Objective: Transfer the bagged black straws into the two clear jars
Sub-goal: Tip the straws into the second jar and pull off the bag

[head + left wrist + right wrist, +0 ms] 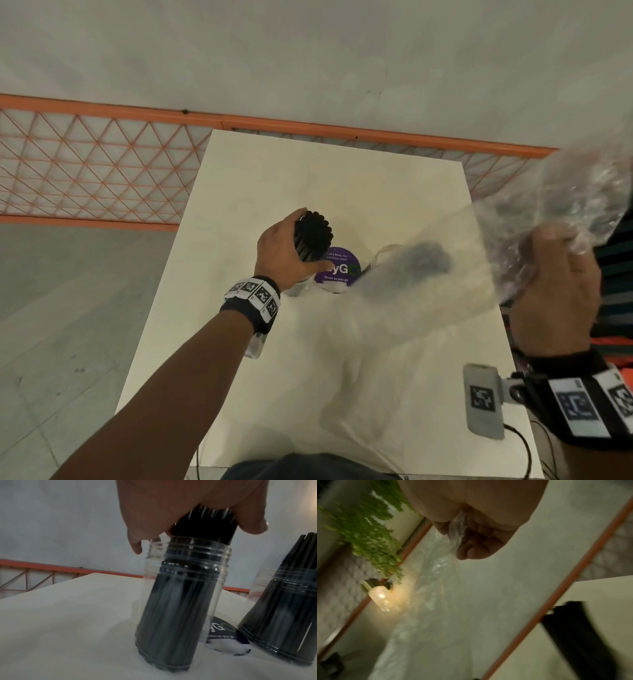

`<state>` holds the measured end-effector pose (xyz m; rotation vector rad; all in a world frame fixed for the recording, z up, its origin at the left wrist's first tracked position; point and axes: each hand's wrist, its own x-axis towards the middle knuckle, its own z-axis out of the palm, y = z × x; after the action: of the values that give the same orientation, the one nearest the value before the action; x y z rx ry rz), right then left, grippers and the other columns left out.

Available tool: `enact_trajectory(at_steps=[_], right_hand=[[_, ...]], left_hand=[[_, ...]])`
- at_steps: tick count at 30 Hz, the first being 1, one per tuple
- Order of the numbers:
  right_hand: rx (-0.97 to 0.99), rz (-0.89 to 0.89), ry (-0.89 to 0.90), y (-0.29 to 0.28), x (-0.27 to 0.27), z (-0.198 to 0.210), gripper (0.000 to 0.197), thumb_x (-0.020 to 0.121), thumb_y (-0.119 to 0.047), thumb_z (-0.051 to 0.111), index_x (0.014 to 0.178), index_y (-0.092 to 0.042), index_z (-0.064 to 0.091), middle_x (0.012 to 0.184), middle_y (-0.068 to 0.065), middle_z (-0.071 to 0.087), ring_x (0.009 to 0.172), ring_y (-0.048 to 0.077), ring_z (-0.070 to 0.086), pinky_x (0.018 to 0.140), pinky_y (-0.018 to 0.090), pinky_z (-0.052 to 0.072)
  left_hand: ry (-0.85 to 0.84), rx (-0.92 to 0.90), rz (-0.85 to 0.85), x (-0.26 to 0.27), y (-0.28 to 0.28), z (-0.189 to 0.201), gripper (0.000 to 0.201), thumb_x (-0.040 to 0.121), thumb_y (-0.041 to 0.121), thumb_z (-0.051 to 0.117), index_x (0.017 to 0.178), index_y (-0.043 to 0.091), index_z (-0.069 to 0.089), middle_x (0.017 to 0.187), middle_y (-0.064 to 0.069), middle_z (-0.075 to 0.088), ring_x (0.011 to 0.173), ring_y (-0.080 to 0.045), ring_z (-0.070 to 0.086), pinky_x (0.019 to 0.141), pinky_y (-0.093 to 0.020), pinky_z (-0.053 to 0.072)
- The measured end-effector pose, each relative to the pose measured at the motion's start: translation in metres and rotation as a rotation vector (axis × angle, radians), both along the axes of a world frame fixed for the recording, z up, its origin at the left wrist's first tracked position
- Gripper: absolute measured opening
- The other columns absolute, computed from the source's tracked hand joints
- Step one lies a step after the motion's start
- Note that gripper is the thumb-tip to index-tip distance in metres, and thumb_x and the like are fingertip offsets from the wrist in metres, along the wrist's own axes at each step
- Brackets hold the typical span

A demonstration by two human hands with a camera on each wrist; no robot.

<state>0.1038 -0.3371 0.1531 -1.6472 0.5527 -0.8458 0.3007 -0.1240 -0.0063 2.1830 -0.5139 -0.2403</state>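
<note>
My left hand (pixel 291 248) grips a bundle of black straws (pixel 313 234) near its top. In the left wrist view the straws (pixel 204 524) stand inside a clear jar (pixel 181 601) that tilts slightly on the table. A second clear jar (pixel 283 615), also holding black straws, stands to its right. My right hand (pixel 555 291) is raised at the right and grips a crumpled clear plastic bag (pixel 575 202). The bag (pixel 457 534) trails blurred from the fist. In the head view the second jar (pixel 423 260) shows only dimly through the bag.
The jars stand mid-way along a white table (pixel 260 171), beside a round purple sticker (pixel 339 269). A grey tagged device (pixel 483 401) with a cable lies near the front right corner. An orange mesh fence (pixel 89 164) runs behind the table.
</note>
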Motion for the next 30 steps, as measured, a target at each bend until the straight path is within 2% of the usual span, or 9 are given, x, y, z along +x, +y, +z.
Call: enact_trajectory(at_steps=[4, 10, 12, 14, 15, 18, 20, 25, 30], right_hand=[[0.042, 0.061, 0.301, -0.02, -0.037, -0.059, 0.027, 0.103, -0.022, 0.044, 0.085, -0.005, 0.055, 0.083, 0.008, 0.065, 0.056, 0.011, 0.054, 0.055, 0.028, 0.046], [0.139, 0.055, 0.645, -0.021, -0.072, -0.134, 0.022, 0.097, -0.037, 0.051, 0.098, -0.016, 0.058, 0.094, 0.015, 0.069, 0.064, 0.019, 0.062, 0.062, 0.043, 0.052], [0.189, 0.093, 0.788, -0.017, -0.08, -0.152, 0.047, 0.08, -0.063, 0.058, 0.099, -0.021, 0.058, 0.093, 0.011, 0.07, 0.069, 0.024, 0.065, 0.064, 0.048, 0.055], [0.279, 0.142, 0.877, -0.016, -0.088, -0.173, 0.082, 0.053, -0.087, 0.061, 0.101, -0.02, 0.059, 0.09, 0.008, 0.069, 0.069, 0.025, 0.063, 0.061, 0.043, 0.052], [0.297, 0.157, 0.913, -0.016, -0.091, -0.182, 0.082, 0.051, -0.086, 0.064, 0.1, -0.02, 0.059, 0.091, 0.008, 0.07, 0.068, 0.023, 0.063, 0.06, 0.038, 0.051], [0.272, 0.142, 0.99, -0.016, -0.089, -0.197, 0.031, 0.082, -0.049, 0.069, 0.097, -0.023, 0.06, 0.095, 0.009, 0.072, 0.064, 0.018, 0.065, 0.062, 0.035, 0.052], [0.262, 0.128, 1.002, -0.019, -0.086, -0.202, 0.023, 0.086, -0.039, 0.07, 0.098, -0.022, 0.06, 0.093, 0.007, 0.072, 0.067, 0.02, 0.067, 0.064, 0.036, 0.054], [0.213, 0.055, 0.999, -0.024, -0.083, -0.202, 0.035, 0.076, -0.035, 0.081, 0.098, -0.02, 0.058, 0.087, 0.007, 0.07, 0.072, 0.026, 0.069, 0.074, 0.047, 0.058], [0.083, -0.02, 1.075, -0.029, -0.083, -0.205, 0.066, 0.063, -0.062, 0.079, 0.113, -0.026, 0.053, 0.119, 0.005, 0.058, 0.097, 0.022, 0.061, 0.087, 0.043, 0.053]], left_hand=[[-0.076, 0.055, 0.012, 0.001, -0.006, -0.009, 0.094, 0.051, 0.061, 0.084, 0.132, 0.027, 0.049, 0.124, 0.003, 0.067, 0.113, -0.022, 0.063, 0.102, -0.044, 0.048], [-0.166, 0.192, 0.021, 0.005, -0.006, -0.016, 0.082, 0.057, 0.065, 0.076, 0.127, 0.031, 0.049, 0.123, 0.005, 0.065, 0.118, -0.024, 0.058, 0.108, -0.056, 0.035], [-0.135, 0.196, 0.032, 0.005, -0.007, -0.013, 0.089, 0.054, 0.067, 0.078, 0.129, 0.033, 0.045, 0.126, 0.004, 0.063, 0.121, -0.025, 0.055, 0.112, -0.056, 0.031], [-0.087, 0.185, 0.041, 0.004, -0.006, -0.009, 0.098, 0.051, 0.069, 0.081, 0.133, 0.036, 0.039, 0.129, 0.001, 0.061, 0.123, -0.027, 0.052, 0.114, -0.056, 0.028], [-0.069, 0.176, 0.039, 0.004, -0.005, -0.008, 0.101, 0.049, 0.069, 0.082, 0.134, 0.036, 0.038, 0.129, -0.001, 0.061, 0.123, -0.027, 0.051, 0.114, -0.056, 0.027], [-0.041, 0.154, 0.032, 0.001, -0.004, -0.004, 0.11, 0.045, 0.068, 0.085, 0.137, 0.037, 0.033, 0.128, -0.003, 0.061, 0.121, -0.029, 0.053, 0.113, -0.057, 0.028], [-0.015, 0.13, 0.037, 0.0, -0.004, -0.002, 0.113, 0.045, 0.066, 0.086, 0.139, 0.038, 0.031, 0.13, -0.004, 0.06, 0.121, -0.03, 0.053, 0.113, -0.058, 0.029], [0.031, 0.098, 0.047, -0.005, -0.004, 0.004, 0.119, 0.043, 0.06, 0.09, 0.143, 0.037, 0.029, 0.136, -0.005, 0.056, 0.123, -0.03, 0.05, 0.114, -0.058, 0.027], [0.055, 0.079, 0.042, -0.004, -0.004, 0.008, 0.131, 0.043, 0.058, 0.092, 0.15, 0.033, 0.02, 0.145, 0.0, 0.051, 0.129, -0.029, 0.047, 0.116, -0.061, 0.023]])
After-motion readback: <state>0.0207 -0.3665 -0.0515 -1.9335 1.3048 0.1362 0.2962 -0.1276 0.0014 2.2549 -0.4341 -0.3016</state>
